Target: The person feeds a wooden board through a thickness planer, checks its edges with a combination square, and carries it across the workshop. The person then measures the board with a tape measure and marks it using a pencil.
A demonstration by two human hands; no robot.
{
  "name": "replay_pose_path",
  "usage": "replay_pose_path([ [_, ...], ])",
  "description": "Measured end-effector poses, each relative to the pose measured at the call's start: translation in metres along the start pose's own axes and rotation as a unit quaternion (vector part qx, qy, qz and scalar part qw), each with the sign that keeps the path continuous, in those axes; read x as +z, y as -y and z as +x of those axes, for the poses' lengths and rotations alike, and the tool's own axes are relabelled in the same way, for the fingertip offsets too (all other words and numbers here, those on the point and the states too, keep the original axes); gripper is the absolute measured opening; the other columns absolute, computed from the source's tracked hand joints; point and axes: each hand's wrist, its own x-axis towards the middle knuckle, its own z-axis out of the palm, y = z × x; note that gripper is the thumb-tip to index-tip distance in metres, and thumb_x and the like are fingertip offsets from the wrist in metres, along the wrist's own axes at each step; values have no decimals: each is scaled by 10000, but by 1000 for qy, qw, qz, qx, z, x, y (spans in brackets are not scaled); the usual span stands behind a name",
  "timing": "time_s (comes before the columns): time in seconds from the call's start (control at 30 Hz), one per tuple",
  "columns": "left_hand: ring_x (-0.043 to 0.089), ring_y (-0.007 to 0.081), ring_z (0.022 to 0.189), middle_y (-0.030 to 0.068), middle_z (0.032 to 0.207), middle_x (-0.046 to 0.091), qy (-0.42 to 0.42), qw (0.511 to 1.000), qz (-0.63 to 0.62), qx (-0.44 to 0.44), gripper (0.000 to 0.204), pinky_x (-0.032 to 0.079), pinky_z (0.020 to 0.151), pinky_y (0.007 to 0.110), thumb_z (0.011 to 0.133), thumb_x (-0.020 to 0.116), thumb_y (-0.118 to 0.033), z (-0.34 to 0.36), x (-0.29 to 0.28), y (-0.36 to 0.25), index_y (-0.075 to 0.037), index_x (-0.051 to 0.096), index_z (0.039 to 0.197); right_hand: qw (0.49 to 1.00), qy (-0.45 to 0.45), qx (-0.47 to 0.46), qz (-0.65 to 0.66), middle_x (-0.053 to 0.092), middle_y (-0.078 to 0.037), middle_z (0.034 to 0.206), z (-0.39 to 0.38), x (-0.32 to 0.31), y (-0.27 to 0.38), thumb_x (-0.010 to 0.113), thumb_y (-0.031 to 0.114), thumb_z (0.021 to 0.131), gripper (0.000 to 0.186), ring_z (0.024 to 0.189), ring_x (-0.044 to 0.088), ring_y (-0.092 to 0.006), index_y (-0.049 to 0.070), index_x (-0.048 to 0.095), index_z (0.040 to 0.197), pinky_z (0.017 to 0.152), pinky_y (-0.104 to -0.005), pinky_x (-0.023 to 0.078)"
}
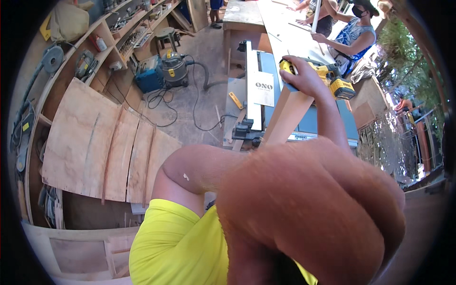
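Note:
My right hand (304,76) is wrapped over a yellow-and-black tool (286,65), most of it covered by the fingers. It is at the far end of a long light-brown wooden board (290,111). Just right of the hand, a yellow cordless power tool with a battery (342,88) rests on the blue-grey table-saw top (311,121); the hand partly covers it. Bare limbs of mine fill the foreground and hide the near end of the board. My left hand does not show.
A curved slatted wood panel (85,142) leans at left below tool shelves (102,52). A shop vacuum (173,69) and blue box (148,73) stand on the floor among cables. Two people (349,38) are beside the long white worktable (289,28); another person's legs (215,12) show behind.

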Motion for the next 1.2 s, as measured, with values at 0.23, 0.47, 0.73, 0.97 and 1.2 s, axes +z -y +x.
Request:
replay_pose_path([
  [0.23,580,214,644,105,774,643,65,996,-25,-64,511,448,602,284,905,581,-483,7,-8,9,-13,701,743,1000,2,18,-9,563,-210,1235,-12,-11,-5,635,357,812,570,1181,518,-337,26,537,1266,1016,-383,395],
  [0.47,551,207,608,110,737,639,36,987,-126,-89,288,442,551,308,859,648,-264,-16,4,15,-14,690,723,1000,-26,-5,10,578,-220,1215,-13,-15,-2,630,346,818,557,1152,542,-344,21,546,1263,1010,-373,403],
  [0.73,572,204,623,99,729,652,14,989,-50,-135,277,454,602,308,835,706,-288,-38,-3,2,-30,697,736,1000,-19,-17,5,574,-201,1229,-6,-4,-17,639,356,825,552,1151,545,-336,44,538,1269,996,-375,416],
  [0.97,616,248,838,104,940,648,4,845,256,-470,402,490,749,347,799,716,-394,-169,-88,-17,-28,675,959,999,-36,-30,-25,597,-171,1214,-4,5,-33,639,388,855,552,1109,581,-277,75,526,1296,957,-354,438],
  [1.2,612,380,907,179,1008,639,198,401,380,-810,397,487,800,466,799,655,-364,-440,-93,-127,-63,645,1057,999,-6,-50,11,605,-164,1189,0,5,-23,619,394,869,532,1098,589,-267,74,526,1285,946,-353,443],
])
